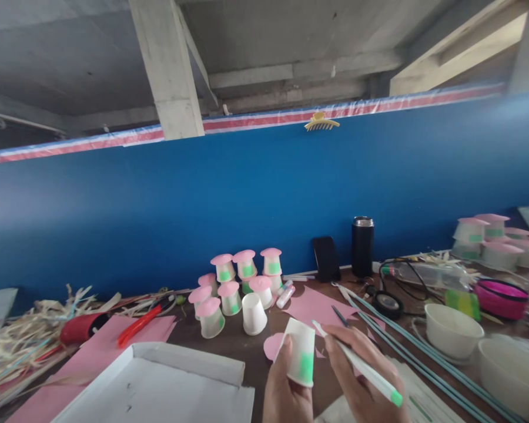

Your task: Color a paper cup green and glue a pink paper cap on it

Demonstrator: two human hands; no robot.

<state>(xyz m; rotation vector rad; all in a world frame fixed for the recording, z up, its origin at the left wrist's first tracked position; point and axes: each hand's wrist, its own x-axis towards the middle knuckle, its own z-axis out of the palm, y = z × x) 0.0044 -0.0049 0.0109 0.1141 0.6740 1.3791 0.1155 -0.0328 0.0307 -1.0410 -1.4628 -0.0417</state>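
Observation:
My left hand (286, 390) grips an upside-down white paper cup (300, 351) that has a green patch on its side. Close beside it my right hand (361, 382) holds a white pen with a green end (361, 367), its tip touching the cup's upper edge. A round pink paper piece (273, 346) lies on the table just left of the cup. Behind them stands a cluster of several finished cups with pink caps and green patches (242, 279), plus one plain white cup (253, 314).
A white cardboard tray (158, 382) and pink paper sheets (114, 346) lie at the left, with red scissors (139, 324) and straw strips. A phone (326, 258), black flask (362, 247), cables, white bowls (452, 330), a pink bowl (500, 298) and long thin rods sit to the right. A blue partition backs the table.

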